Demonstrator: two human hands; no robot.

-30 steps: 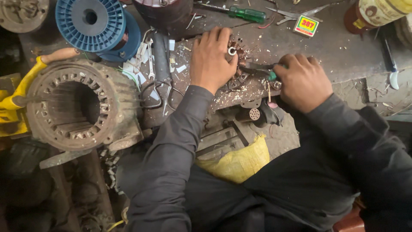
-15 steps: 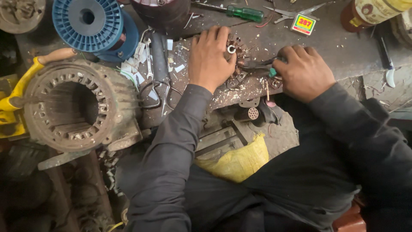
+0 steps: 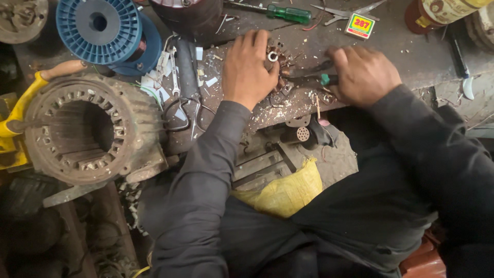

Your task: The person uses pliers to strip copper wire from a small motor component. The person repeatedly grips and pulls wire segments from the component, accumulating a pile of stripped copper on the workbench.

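My left hand (image 3: 249,68) presses down on a small rusty rotor part (image 3: 274,56) with a white bush in its middle, on the dirty wooden bench (image 3: 401,56). My right hand (image 3: 363,73) grips a dark tool with a green handle end (image 3: 315,80), whose tip points left at the rotor part. Both arms wear dark sleeves. The part's lower half is hidden under my left fingers.
A large empty motor stator (image 3: 87,128) sits at the left beside a yellow tool handle (image 3: 20,105). A blue wire spool (image 3: 100,28), scissors (image 3: 185,92), a green screwdriver (image 3: 280,12), a matchbox (image 3: 360,25) and a yellow bag (image 3: 283,193) lie around.
The view has shifted slightly. My right hand with the tool has moved a little up and toward the rotor part; my left hand stays on the part.
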